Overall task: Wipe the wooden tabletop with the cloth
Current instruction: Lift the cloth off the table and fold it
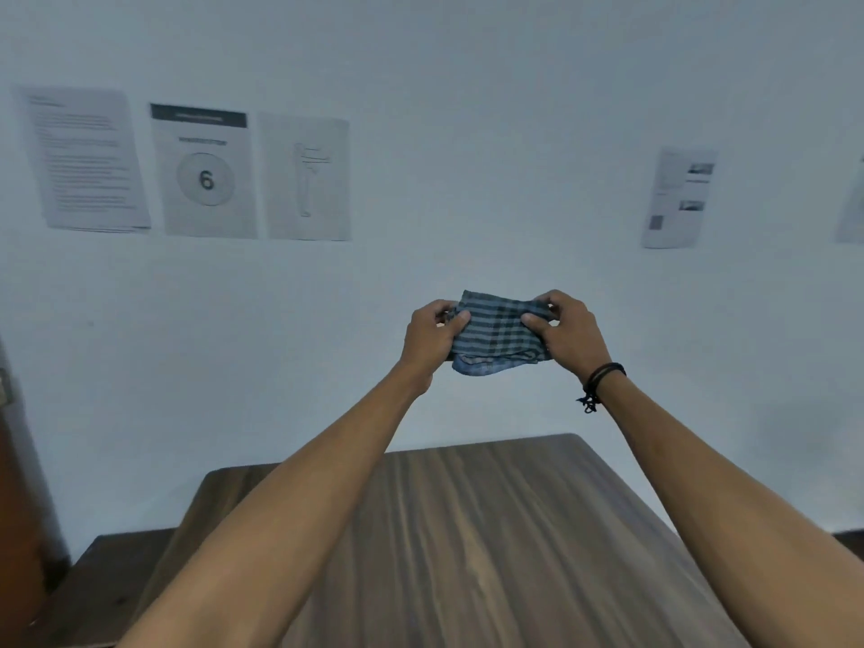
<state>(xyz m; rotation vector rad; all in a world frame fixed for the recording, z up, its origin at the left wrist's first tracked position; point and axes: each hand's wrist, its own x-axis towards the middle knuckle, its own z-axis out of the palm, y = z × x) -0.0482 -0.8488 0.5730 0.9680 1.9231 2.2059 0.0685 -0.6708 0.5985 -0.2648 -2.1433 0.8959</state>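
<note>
Tabletop [467,530], left hand [432,341] and right hand [568,332] gripping cloth [498,332], sheet [205,173] marked 6

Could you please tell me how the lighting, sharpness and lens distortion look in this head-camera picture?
Head view: the light is dim, even and bluish, with no glare; the wide lens tilts the text sheet at the left edge, its print too soft to read; the plaid cloth between the left hand and right hand is fairly sharp; grain on the wooden tabletop looks smeared.
</note>
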